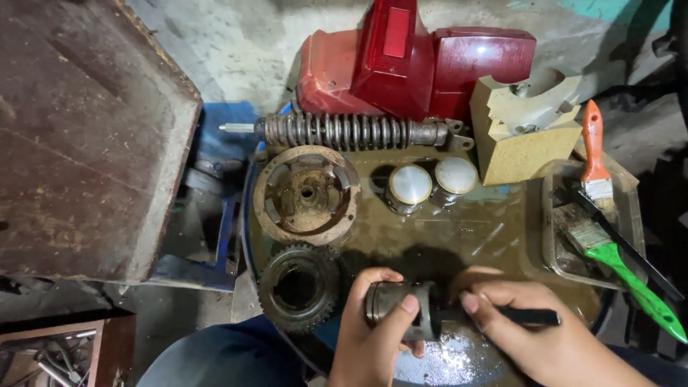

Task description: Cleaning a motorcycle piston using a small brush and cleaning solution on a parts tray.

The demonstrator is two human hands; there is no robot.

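1. left hand (373, 333) wraps around a dark metal cylinder (400, 309), low over the wet drum top (459, 229).
2. right hand (534, 333) pinches a black brush handle (530, 316), tip at the cylinder's open end.
3. gear (299, 287) sits just left.

Both hands low in frame, bottom centre and bottom right. Left hand (373, 330) rises from bottom edge, palm turned inward, fingers (407, 304) curled shut in wrap grip, thumb up over top, index fingertip pressed on right side. Right hand (534, 326) enters from lower right corner, back of hand up, knuckles toward lens, fingers pinched closed in pen-like hold, fingertips pointing left toward left hand. Hands close together, near touching. Forearms mostly out of frame.
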